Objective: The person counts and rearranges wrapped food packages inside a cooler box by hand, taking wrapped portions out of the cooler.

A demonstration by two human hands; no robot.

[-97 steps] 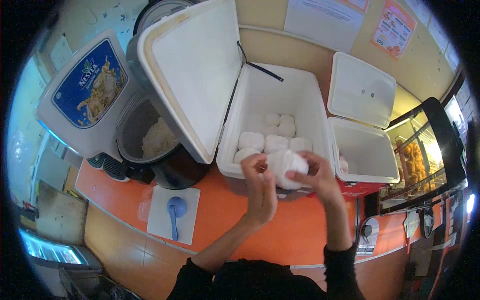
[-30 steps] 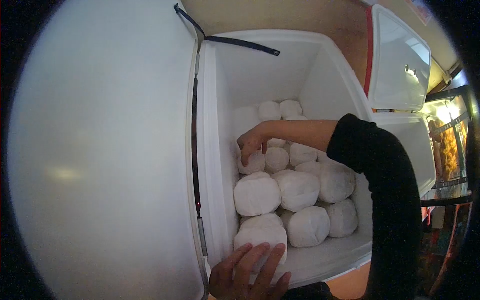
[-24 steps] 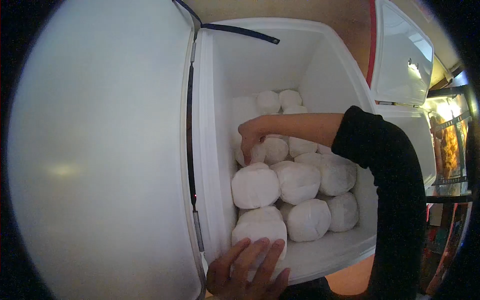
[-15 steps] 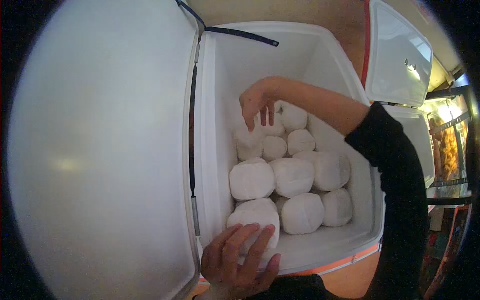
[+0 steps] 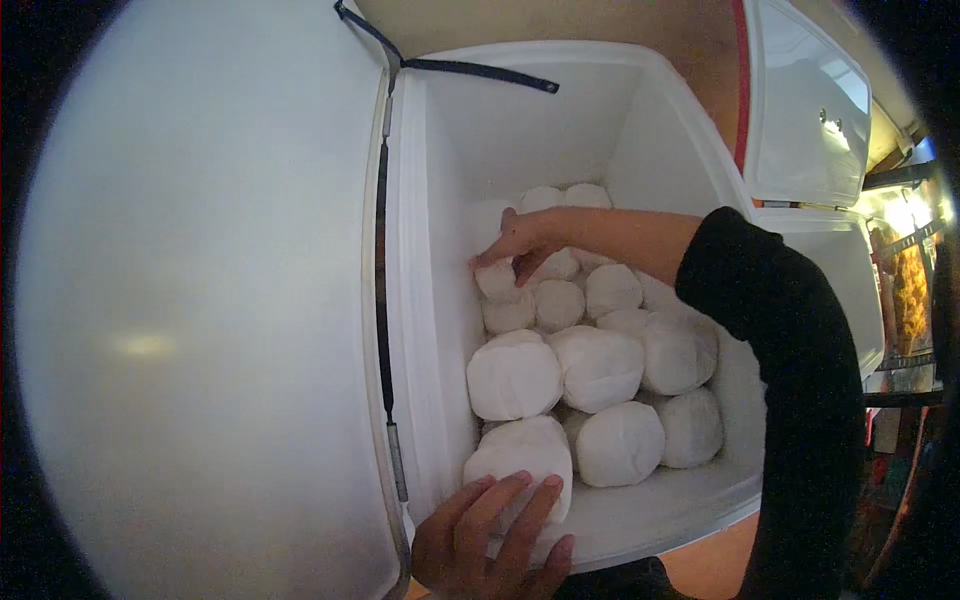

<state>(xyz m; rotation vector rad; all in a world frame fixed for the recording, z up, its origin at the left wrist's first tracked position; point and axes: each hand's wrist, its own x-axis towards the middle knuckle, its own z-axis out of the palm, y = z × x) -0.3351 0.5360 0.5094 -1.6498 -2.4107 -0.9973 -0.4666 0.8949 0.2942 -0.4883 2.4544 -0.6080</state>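
Note:
Inside a white chest (image 5: 600, 540) lie several rounded white bundles, larger near the front and smaller farther back. My left hand (image 5: 492, 540) lies over the near edge, its spread fingertips resting on the large front-left bundle (image 5: 525, 455). From the right, my black-sleeved right arm reaches across the chest. The fingers of my right hand (image 5: 515, 250) curve down around a small white bundle (image 5: 498, 281) by the left inner wall; part of its grip is hidden. Just below that hand sits another small bundle (image 5: 560, 305).
The chest's large white lid (image 5: 210, 300) stands open on the left. A dark strap (image 5: 485, 70) hangs over the far left corner. Another white lid (image 5: 805, 110) is raised at the upper right, with lit shelving (image 5: 905, 290) beyond it.
My right hand has come down onto a small bundle and its fingers have closed around it. My left hand stays on the front-left bundle. The view has shifted slightly.

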